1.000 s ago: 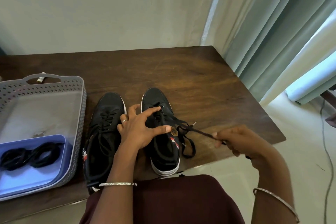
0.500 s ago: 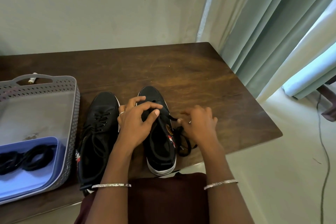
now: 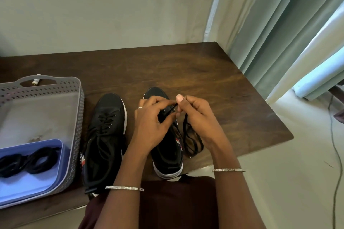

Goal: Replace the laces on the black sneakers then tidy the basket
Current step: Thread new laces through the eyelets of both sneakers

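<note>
Dark wooden table (image 3: 204, 72) against pale wall (image 3: 93, 5); teal curtain (image 3: 279, 24) right; cable (image 3: 331, 128) on floor.

Blocked and clipped views, head camera.
Left hand (image 3: 150, 126) and right hand (image 3: 199, 117) cover the lacing zone of the right sneaker (image 3: 167, 156); eyelets there unseen. Right hand pinches the lace (image 3: 188, 135), its tip buried in the fingers; whether the left fingertips also grip it, unclear. Basket (image 3: 78, 117), blue tray (image 3: 63, 163) and coiled laces (image 3: 28, 161) run off the left edge. Small white object (image 3: 36, 81) behind the basket handle: too small to identify. Red-white mark on the left sneaker (image 3: 106, 126) unreadable. Both forearms cut by the bottom edge.
</note>
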The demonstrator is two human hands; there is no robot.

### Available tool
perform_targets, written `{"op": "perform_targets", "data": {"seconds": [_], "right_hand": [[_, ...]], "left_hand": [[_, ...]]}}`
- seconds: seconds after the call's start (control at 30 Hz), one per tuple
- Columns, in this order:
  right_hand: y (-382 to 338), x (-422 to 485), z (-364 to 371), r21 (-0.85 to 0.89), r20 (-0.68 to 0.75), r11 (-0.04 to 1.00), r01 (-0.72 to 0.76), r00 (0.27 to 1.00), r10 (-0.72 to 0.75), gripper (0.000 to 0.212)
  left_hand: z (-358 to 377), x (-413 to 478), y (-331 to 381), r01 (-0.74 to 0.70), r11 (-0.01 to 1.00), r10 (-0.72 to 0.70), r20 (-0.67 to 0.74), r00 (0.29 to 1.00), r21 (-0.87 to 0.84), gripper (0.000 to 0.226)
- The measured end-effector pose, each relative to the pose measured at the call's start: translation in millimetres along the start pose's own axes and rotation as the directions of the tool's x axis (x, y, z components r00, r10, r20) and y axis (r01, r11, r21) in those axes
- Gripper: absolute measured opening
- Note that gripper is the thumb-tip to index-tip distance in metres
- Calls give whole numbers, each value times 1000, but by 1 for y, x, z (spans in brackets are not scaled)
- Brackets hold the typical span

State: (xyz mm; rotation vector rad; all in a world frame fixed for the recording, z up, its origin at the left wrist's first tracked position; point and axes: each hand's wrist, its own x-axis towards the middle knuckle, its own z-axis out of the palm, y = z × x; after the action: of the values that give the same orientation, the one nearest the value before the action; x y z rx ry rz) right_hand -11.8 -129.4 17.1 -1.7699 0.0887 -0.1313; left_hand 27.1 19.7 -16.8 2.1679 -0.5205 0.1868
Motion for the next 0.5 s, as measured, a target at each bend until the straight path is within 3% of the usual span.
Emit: {"op": "perform_targets", "data": {"seconds": [0.13, 0.23, 0.3, 0.4, 0.5], "right_hand": [[-12, -7, -10, 236, -48, 972, 11, 999, 0, 37], [-13, -9, -29, 529, -214, 848, 14, 970, 118, 27], [-8, -9, -41, 601, -285, 796, 69, 949, 133, 28], [0, -8, -47, 469, -341, 879, 83, 936, 93, 27], [-2, -7, -36, 180, -275, 981, 74, 961, -22, 29]], "left_hand": [[0, 1, -1, 66, 998, -66, -159, 985, -8, 11], [-2, -1, -3, 227, 957, -265, -228, 937, -179, 9], [-2, -2, -4, 349, 910, -398, -233, 887, -226, 9], [-1, -1, -7, 373, 907, -411, -211, 887, -196, 11], [-4, 1, -4, 157, 979, -177, -158, 972, -129, 38]]}}
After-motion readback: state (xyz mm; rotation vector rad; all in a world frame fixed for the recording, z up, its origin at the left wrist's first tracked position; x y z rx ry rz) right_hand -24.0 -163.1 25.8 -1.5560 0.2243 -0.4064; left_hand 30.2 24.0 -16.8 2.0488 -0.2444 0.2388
